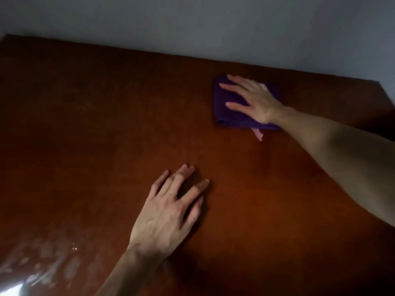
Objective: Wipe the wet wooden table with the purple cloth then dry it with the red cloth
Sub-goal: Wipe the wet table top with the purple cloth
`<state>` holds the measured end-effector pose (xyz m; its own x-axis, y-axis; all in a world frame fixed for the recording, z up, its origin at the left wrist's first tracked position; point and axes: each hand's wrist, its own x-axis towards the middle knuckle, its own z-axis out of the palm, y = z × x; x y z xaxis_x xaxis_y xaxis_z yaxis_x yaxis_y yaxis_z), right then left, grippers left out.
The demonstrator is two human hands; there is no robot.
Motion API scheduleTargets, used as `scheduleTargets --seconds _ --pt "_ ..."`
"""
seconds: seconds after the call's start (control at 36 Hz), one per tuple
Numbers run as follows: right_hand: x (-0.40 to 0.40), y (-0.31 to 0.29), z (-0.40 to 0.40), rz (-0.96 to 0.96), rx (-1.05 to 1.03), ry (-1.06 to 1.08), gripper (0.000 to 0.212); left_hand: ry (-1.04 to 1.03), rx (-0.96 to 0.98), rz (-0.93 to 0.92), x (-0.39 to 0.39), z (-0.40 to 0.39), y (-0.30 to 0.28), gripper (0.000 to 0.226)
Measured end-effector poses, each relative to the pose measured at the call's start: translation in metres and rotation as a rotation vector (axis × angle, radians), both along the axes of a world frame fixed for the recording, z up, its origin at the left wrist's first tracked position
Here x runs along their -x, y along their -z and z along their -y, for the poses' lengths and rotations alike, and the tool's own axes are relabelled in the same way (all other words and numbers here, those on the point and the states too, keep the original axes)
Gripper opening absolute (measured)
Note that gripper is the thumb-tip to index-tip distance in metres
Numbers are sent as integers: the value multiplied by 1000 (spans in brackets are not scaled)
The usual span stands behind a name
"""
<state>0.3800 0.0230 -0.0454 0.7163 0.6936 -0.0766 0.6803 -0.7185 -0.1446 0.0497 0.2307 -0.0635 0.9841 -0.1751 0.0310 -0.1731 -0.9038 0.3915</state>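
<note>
A folded purple cloth point(229, 108) lies flat on the reddish-brown wooden table point(106, 124), toward the far right. My right hand point(254, 99) presses down on top of it, palm flat and fingers spread. A small pink tag point(258, 133) sticks out from the cloth's near edge. My left hand point(171, 208) rests on the bare wood near the middle, fingers apart, holding nothing. Water droplets and a wet sheen point(53, 259) show on the table at the near left. No red cloth is in view.
A plain grey-white wall point(213, 24) runs along the table's far edge. The table's right corner point(379, 84) is visible at the far right. A bright glare point(10, 289) sits at the bottom left corner.
</note>
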Motion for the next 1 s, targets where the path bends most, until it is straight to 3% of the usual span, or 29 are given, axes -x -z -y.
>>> scheduleTargets --seconds 0.22,0.5,0.72,0.83,1.0 --pt "-50 -7 -14 -19 -44 133 73 -9 -9 2 -1 0 1 47" --pt "-6 4 -21 -4 -92 538 77 -24 -21 4 -2 -1 3 48" --pt "127 17 25 80 -112 534 72 -34 -55 39 1 3 -1 49" --pt "223 22 52 127 -128 519 83 -55 -93 34 4 4 -1 49" --pt "334 26 101 126 -116 399 75 -68 -121 26 8 10 -3 54"
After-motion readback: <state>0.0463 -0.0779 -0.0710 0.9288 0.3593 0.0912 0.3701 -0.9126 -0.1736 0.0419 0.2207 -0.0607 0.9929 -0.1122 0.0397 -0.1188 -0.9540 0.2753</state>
